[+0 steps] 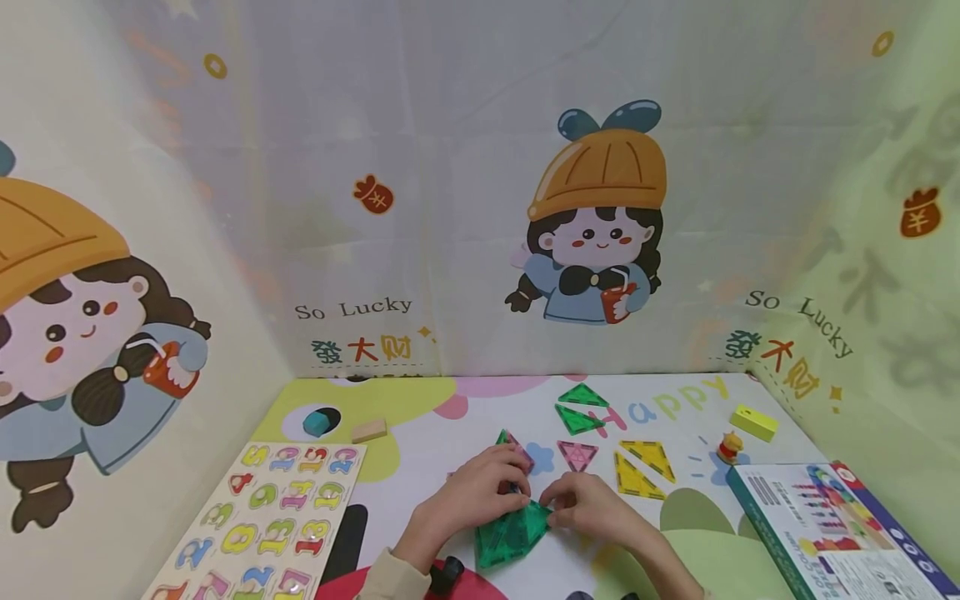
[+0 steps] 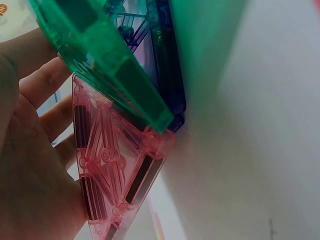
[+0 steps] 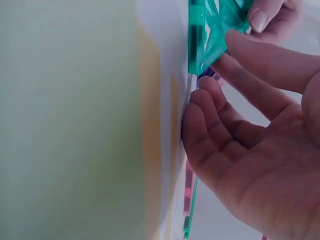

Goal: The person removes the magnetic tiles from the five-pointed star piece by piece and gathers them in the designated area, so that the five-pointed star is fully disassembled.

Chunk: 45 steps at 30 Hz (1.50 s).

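Observation:
A small build of see-through magnetic tiles stands on the mat, with a green magnetic tile [image 1: 510, 535] facing me. My left hand [image 1: 474, 492] grips the build from above and behind, its thumb on the green tile's upper edge. In the left wrist view, a pink triangular tile [image 2: 117, 162] and a dark blue tile [image 2: 170, 65] join the green one. My right hand [image 1: 596, 510] pinches the green tile's right corner between thumb and index finger. Its other fingers [image 3: 197, 132] curl close to the mat. The back of the build is hidden by my left hand.
Beyond my hands lie two green triangles [image 1: 581, 408], a pink triangle [image 1: 577, 455] and two yellow triangles [image 1: 641, 471]. A number board [image 1: 262, 517] lies left, near a wooden block [image 1: 369, 431] and teal block [image 1: 316, 423]. Right are a box [image 1: 840, 533], figurine [image 1: 729, 447] and yellow block [image 1: 753, 422].

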Available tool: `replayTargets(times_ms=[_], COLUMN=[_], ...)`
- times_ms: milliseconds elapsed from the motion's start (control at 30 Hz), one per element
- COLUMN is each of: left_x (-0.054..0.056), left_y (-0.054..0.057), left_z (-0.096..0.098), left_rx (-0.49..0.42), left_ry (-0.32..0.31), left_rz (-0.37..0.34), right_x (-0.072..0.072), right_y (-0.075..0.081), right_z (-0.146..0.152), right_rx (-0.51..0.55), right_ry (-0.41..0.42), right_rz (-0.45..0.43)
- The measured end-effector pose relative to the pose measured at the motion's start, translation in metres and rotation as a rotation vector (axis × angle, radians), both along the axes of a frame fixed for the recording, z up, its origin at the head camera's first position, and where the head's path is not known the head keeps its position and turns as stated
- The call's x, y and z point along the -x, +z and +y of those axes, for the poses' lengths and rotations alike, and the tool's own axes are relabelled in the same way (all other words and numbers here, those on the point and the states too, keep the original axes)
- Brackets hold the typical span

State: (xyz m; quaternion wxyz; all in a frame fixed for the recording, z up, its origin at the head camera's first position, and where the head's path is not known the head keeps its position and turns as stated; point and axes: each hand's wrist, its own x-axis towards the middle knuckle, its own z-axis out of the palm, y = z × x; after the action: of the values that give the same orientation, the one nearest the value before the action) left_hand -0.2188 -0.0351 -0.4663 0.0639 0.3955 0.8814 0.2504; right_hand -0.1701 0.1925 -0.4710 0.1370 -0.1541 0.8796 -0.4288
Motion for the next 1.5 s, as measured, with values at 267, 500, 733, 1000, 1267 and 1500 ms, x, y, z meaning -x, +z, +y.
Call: replayTargets(times_ms=[267,500,733,1000,1267,1500], left_x=[0.001,0.000,0.000,0.000,0.001,0.000], left_y=[0.000,0.000,0.001,0.001,0.001,0.002], left_z=[-0.001,-0.001,-0.001,-0.002,-0.002,-0.003], left_rx=[-0.014,-0.015,-0.007,-0.011,-0.015,-0.019], left_ry=[0.006,0.003,0.005,-0.012,-0.002,-0.006], left_rz=[-0.010,-0.013,-0.028,-0.030,-0.051,-0.057], right_x=[0.000,-0.001,0.000,0.001,-0.001,-0.004], right_y=[0.001,0.001,0.000,0.002,0.010,0.014], right_z=[-0.008,-0.009,-0.002,0.011,0.032,0.043], right_rx=[0.005,0.025,0.083,0.139,0.120,0.022], right_ry=[-0.020,-0.018,-0.018,-0.015,-0.062,-0.156], right_rz=[-0.022,-0.062,-0.121,-0.178,-0.145,-0.031])
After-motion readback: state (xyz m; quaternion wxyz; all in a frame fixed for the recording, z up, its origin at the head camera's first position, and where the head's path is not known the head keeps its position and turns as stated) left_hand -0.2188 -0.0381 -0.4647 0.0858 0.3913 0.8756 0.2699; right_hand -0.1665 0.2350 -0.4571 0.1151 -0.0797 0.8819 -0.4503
